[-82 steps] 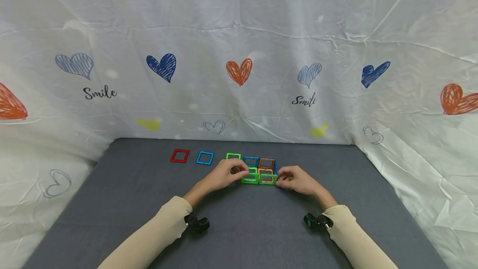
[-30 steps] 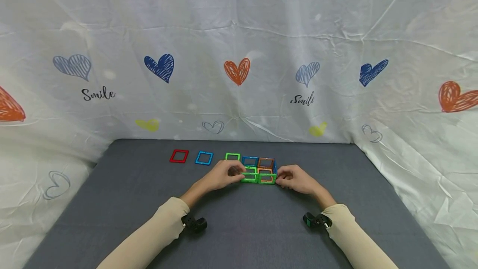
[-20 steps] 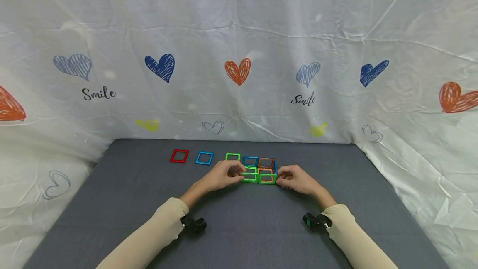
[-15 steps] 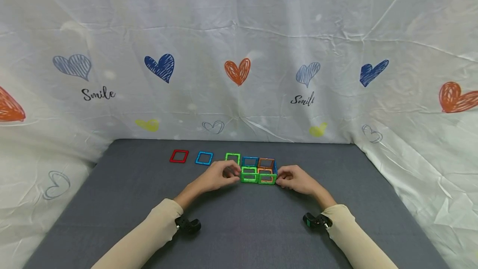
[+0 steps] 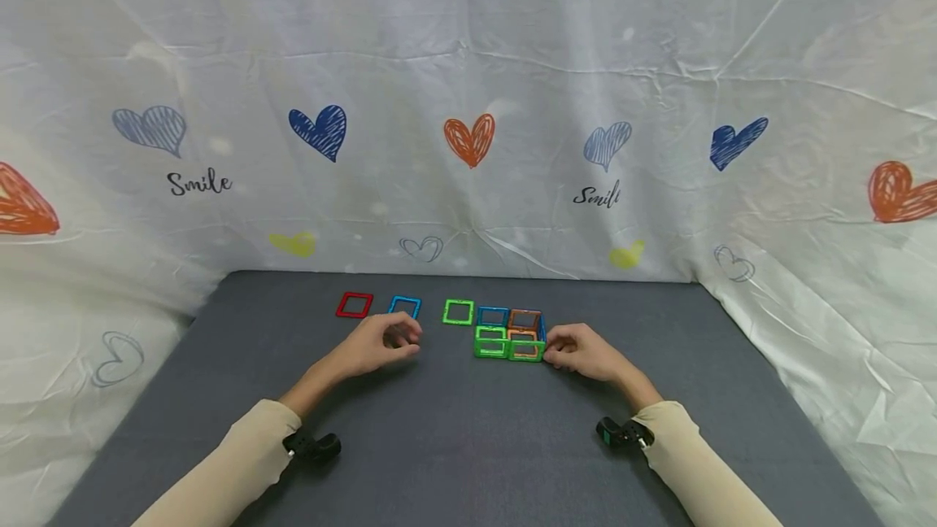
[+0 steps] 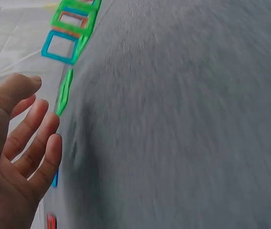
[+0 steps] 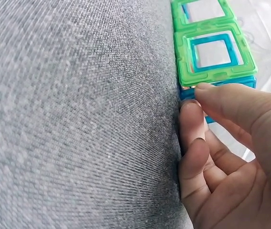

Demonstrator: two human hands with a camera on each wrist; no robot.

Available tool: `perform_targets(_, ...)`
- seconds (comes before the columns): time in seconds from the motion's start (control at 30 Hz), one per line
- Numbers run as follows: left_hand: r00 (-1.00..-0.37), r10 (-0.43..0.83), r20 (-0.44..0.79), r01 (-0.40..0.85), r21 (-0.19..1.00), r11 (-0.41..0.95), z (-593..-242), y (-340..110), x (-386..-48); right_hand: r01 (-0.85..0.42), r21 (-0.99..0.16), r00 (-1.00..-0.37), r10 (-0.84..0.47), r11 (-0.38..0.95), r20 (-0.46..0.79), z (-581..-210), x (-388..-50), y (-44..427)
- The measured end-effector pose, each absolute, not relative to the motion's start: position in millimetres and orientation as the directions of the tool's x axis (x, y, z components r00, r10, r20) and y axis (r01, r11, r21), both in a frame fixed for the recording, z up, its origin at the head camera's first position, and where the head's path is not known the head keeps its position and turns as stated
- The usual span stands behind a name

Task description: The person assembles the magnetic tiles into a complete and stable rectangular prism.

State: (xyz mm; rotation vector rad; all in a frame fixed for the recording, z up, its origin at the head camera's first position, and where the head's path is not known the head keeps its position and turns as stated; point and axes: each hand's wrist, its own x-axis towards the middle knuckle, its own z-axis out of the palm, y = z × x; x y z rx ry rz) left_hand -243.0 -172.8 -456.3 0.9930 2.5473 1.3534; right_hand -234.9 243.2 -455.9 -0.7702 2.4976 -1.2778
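From afar I see a red plastic square frame [image 5: 351, 315]; the left hand [image 5: 371, 345], thumb and fingertips apart, partly hiding a blue square frame [image 5: 406, 298]; a green square frame [image 5: 458, 324]; then a multicoloured box of square frames [image 5: 508, 346], its near corner touched by the right hand [image 5: 583, 351], whether pinching I can't tell.

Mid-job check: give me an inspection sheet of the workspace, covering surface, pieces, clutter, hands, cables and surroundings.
Surface: dark grey cloth-covered table.
Pieces: joined block of coloured square frames; green frame, blue frame and red frame lie to its left.
Clutter: nothing seen.
Left hand: near the blue frame, holding nothing.
Right hand: fingers curled, thumb and fingertips at the block's right end.
Cables: nothing seen.
Surroundings: pale curtain printed with hearts and "Smile".
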Motion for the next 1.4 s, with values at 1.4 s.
perform_targets(1.4, -0.854, 0.428, 0.296, 0.512, 0.629, 0.585, -468.4, -272.8, -251.0, -0.321, -0.814, -0.841, -0.540, 0.484, 0.010, -456.8, -236.3, 246.1)
